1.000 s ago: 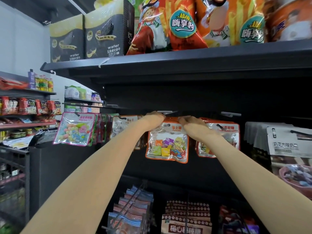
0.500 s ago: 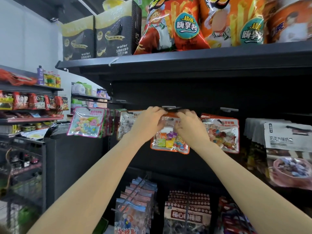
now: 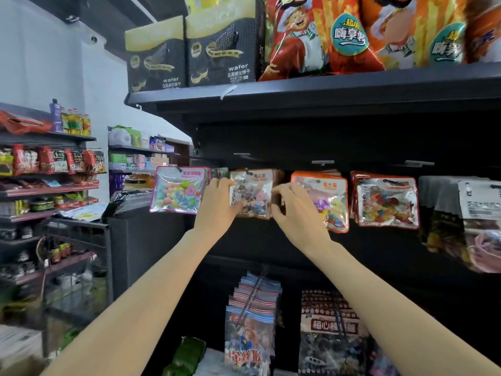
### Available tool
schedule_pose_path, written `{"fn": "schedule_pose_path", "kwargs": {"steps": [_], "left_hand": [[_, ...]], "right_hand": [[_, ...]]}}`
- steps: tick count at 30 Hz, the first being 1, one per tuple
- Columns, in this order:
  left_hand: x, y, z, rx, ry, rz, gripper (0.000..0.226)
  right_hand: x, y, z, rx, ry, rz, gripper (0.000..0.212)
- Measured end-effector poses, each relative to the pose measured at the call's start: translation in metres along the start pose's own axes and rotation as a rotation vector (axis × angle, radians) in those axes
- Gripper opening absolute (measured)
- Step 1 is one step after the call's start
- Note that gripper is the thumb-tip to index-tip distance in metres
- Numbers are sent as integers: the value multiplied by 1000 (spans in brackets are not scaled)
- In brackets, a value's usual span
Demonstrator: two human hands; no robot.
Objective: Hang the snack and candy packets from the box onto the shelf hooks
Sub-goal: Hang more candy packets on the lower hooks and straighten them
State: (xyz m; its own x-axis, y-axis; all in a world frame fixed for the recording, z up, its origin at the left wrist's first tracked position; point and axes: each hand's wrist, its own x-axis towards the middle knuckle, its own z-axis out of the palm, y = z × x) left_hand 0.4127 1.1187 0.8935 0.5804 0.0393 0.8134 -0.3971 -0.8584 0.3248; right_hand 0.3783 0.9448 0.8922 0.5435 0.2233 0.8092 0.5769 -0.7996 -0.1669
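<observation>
Hidden or unclear: the brown-edged clear candy packet [image 3: 253, 194] is blurring in the middle, so its print and contents are hard to read; its left edge is sitting behind the left hand [image 3: 218, 203] and its right edge behind the right hand [image 3: 294, 210]. The packets behind it on the same hook are showing only as stacked edges.
Cut off: the grey-and-white pouches [image 3: 471, 213], far right of the brown-edged packet, are running out of the picture.
Left hand: fingers are curling round the brown-edged packet's left side, gripping it.
Right hand: fingers are pinching the packet's right side, gripping it as well.
Task thing: the brown-edged packet is hanging on a hook under the black metal shelf [image 3: 311, 96], held between both hands.
Neighbours: a pink-edged clear packet of pastel sweets [image 3: 177, 194] is hanging just left of it; an orange-edged clear packet [image 3: 329, 202] is hanging just right, partly behind the right hand; a red-edged clear packet of mixed sweets [image 3: 386, 202] is hanging further right.
Above: black wafer boxes [image 3: 189, 58] and orange crisp bags [image 3: 325, 36] are standing on the shelf.
Below: blue-striped bags [image 3: 250, 329] and dark brown-topped bags [image 3: 332, 340] are hanging beneath the brown-edged packet, their lower ends cut off.
</observation>
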Motion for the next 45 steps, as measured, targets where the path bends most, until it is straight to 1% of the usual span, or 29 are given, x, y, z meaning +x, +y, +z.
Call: {"fn": "schedule_pose_path", "kwargs": {"steps": [3,5,8,11,15,18,22,24,27,29,33,35,37,40,42,44,45], "left_hand": [[12,-8,-1,-78,-131,-103,68],[17,-13,3,-137,-206,-104,80],[24,-16,10,-215,-262,-54,97],[35,-18,14,-151,-294,8,109],[47,-22,20,-124,-334,28,108],[54,-22,25,-146,-348,13,107],[61,-24,28,-114,-361,12,109],[65,-27,26,9,-355,58,111],[72,-30,20,260,-319,196,119],[76,-30,19,311,-337,262,121],[81,-26,17,309,-383,262,116],[82,-23,15,298,-402,247,109],[80,-23,14,273,-410,237,108],[76,-24,14,244,-380,236,114],[71,-24,12,243,-347,245,116],[64,-23,9,249,-302,257,111],[59,-22,7,246,-272,258,107]], "right_hand": [[20,-10,6,-117,-44,-36,45],[34,-11,8,-240,-104,-54,58],[51,-8,12,-510,-174,-92,74],[62,-3,19,-667,-174,-112,79],[70,3,27,-751,-182,-112,79],[77,5,33,-778,-196,-93,76],[87,3,37,-791,-227,-65,69],[91,2,35,-792,-246,-69,73],[94,0,33,-768,-306,-65,83],[96,1,33,-760,-346,-67,80],[100,1,32,-720,-373,-53,75],[101,0,30,-689,-377,-37,77],[100,-1,30,-683,-373,-31,79],[97,-2,28,-686,-350,-44,72],[93,-5,27,-681,-327,-59,76],[85,-8,27,-652,-260,-79,82],[80,-10,29,-624,-204,-96,78]]}}
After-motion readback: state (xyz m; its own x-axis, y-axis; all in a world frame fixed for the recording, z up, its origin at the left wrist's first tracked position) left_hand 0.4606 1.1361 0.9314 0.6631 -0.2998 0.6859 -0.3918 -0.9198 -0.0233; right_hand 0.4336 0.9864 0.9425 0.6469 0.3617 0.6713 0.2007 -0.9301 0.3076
